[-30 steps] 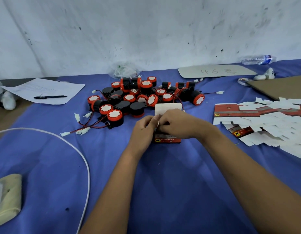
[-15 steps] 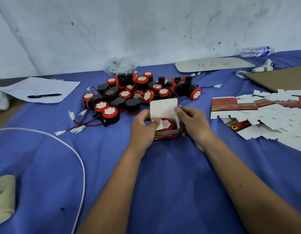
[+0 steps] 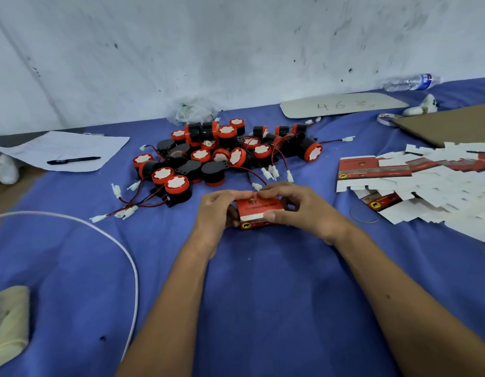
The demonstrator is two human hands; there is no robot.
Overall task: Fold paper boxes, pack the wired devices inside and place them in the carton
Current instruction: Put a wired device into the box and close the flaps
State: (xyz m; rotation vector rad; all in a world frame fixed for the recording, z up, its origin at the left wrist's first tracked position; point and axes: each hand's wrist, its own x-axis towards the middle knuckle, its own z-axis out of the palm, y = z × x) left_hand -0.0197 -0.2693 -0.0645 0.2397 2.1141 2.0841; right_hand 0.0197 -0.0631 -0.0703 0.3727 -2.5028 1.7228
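Hands meet at the centre of the blue tablecloth (image 3: pixel 263 308), both holding a small red box (image 3: pixel 259 213) with its lid down. Left hand (image 3: pixel 215 213) grips the box's nine o'clock end, fingers curled over the top edge; right hand (image 3: pixel 298 208) pinches the three o'clock end, thumb on the white flap edge. Wired devices (image 3: pixel 222 156) lie heaped at twelve o'clock, just beyond the box. Flat box blanks (image 3: pixel 426 183) spread at two o'clock.

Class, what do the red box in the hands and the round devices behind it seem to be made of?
Red box: probably thin printed card, with crisp folds and a white cut edge. Round devices: likely moulded plastic, with smooth black bodies and red rims; their white faces could be paper or plastic.
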